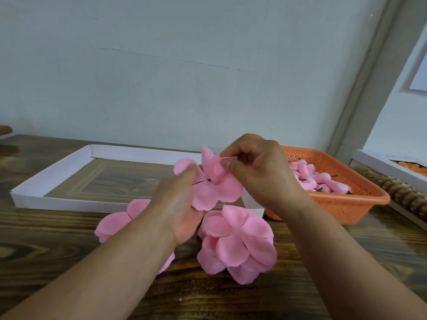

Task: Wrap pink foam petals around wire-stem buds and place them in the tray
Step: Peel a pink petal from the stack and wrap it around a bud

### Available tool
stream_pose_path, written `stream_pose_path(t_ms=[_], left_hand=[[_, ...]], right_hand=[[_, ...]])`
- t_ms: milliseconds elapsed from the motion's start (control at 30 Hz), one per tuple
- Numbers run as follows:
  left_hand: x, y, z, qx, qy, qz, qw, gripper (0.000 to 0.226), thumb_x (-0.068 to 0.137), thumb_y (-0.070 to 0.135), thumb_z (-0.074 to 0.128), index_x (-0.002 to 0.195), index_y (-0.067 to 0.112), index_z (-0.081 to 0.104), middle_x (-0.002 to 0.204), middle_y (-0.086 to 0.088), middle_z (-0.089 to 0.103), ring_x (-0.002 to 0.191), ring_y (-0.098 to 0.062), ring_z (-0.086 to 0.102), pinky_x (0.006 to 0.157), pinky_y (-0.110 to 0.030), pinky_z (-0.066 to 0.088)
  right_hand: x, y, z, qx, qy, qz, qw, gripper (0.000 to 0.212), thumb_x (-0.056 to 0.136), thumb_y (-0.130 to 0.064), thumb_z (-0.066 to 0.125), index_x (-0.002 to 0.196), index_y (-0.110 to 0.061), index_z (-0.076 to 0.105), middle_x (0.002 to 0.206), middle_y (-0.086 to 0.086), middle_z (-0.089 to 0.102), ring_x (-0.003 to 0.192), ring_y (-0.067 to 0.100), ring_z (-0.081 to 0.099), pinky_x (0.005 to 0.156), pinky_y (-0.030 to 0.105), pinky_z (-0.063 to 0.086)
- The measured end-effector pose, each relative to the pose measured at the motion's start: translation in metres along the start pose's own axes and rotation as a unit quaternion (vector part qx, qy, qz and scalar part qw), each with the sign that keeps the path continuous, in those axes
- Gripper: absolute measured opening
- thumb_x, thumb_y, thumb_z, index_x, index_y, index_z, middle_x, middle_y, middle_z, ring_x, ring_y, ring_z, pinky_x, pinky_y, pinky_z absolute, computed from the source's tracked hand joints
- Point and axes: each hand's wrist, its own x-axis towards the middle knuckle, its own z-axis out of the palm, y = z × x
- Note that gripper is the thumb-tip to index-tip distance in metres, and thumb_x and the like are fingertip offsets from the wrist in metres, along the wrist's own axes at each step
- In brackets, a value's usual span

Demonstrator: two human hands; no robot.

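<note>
A pink petal sheet is held above the bench, in front of the white tray. It is gripped from below by the left hand, with a thin wire showing at its centre. One petal is pinched between thumb and fingers of the right hand. Two stacks of petals lie on the bench just nearer than the tray. An orange basket of buds stands beside the tray's right end.
</note>
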Motion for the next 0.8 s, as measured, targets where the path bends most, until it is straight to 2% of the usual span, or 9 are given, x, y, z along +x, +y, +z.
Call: stream_pose_path(t_ms=[100,233,333,400,467,533,600,700,800], left_hand=[[-0.002,-0.001,0.0,-0.019,-0.031,-0.011,0.999,0.028,0.102,0.025,0.039,0.112,0.009,0.06,0.106,-0.011,0.072,0.09,-0.02,0.071,0.067,-0.032,0.058],[-0.003,0.0,0.001,-0.049,-0.053,-0.033,0.997,0.03,0.102,0.023,0.038,0.112,0.005,0.061,0.105,-0.014,0.072,0.082,-0.02,0.072,0.061,-0.03,0.06],[-0.002,0.001,0.001,-0.04,-0.067,-0.037,0.996,0.026,0.097,0.019,0.045,0.107,0.003,0.063,0.102,-0.015,0.07,0.083,-0.02,0.069,0.07,-0.031,0.058],[-0.003,0.001,0.002,-0.02,-0.07,-0.026,0.997,0.02,0.082,0.012,0.06,0.099,0.002,0.066,0.093,-0.014,0.07,0.079,-0.02,0.068,0.073,-0.031,0.057],[-0.003,-0.001,0.002,0.003,-0.036,-0.009,0.999,0.022,0.069,0.007,0.068,0.09,0.003,0.067,0.08,-0.011,0.071,0.068,-0.018,0.068,0.067,-0.031,0.057],[-0.001,-0.004,0.002,0.011,0.01,0.001,1.0,0.009,0.08,0.004,0.066,0.089,0.005,0.066,0.07,-0.008,0.072,0.061,-0.016,0.068,0.067,-0.033,0.057],[-0.001,-0.005,0.002,0.012,0.024,0.005,1.0,0.004,0.086,0.007,0.063,0.088,0.006,0.066,0.071,-0.008,0.072,0.059,-0.016,0.068,0.067,-0.034,0.057],[0.003,-0.005,-0.001,0.033,0.04,0.007,0.999,0.009,0.088,0.009,0.063,0.095,0.004,0.067,0.077,-0.009,0.072,0.06,-0.016,0.069,0.065,-0.034,0.059],[0.006,-0.005,-0.004,0.039,0.07,0.008,0.997,0.016,0.089,0.005,0.062,0.104,0.001,0.066,0.08,-0.011,0.071,0.055,-0.015,0.067,0.054,-0.032,0.059]], right_hand=[[0.0,0.001,-0.001,-0.022,0.012,-0.014,1.0,0.013,0.08,0.007,0.062,0.08,-0.004,0.069,0.076,-0.008,0.055,0.069,-0.001,0.051,0.065,0.011,0.039],[0.0,0.0,-0.001,-0.066,0.014,-0.04,0.997,0.011,0.079,0.006,0.062,0.081,-0.002,0.069,0.075,-0.01,0.053,0.07,0.001,0.051,0.066,0.014,0.039],[-0.001,0.0,0.001,-0.081,0.007,-0.045,0.996,0.011,0.078,0.007,0.062,0.08,-0.002,0.069,0.077,-0.001,0.056,0.068,0.008,0.049,0.066,0.02,0.04],[-0.001,0.0,0.002,-0.081,0.002,-0.045,0.996,0.012,0.078,0.006,0.062,0.08,-0.002,0.069,0.078,0.001,0.057,0.071,0.01,0.051,0.067,0.024,0.042],[-0.001,0.0,0.003,-0.085,-0.004,-0.042,0.996,0.012,0.079,0.006,0.062,0.079,-0.003,0.069,0.077,-0.001,0.056,0.07,0.012,0.051,0.067,0.026,0.042],[-0.002,-0.001,0.004,-0.087,-0.015,-0.032,0.996,0.012,0.079,0.005,0.062,0.078,-0.005,0.069,0.074,-0.005,0.053,0.067,0.008,0.049,0.066,0.025,0.041],[-0.002,-0.001,0.005,-0.084,-0.027,-0.02,0.996,0.012,0.079,0.004,0.062,0.078,-0.006,0.069,0.073,-0.009,0.051,0.066,0.004,0.047,0.066,0.026,0.041],[-0.002,-0.002,0.007,-0.085,-0.043,-0.011,0.995,0.013,0.08,0.003,0.062,0.079,-0.007,0.069,0.074,-0.009,0.052,0.068,0.006,0.048,0.067,0.026,0.042],[-0.004,-0.002,0.011,-0.091,-0.059,-0.014,0.994,0.013,0.08,0.003,0.061,0.08,-0.008,0.069,0.076,-0.008,0.053,0.068,0.003,0.048,0.066,0.021,0.041]])
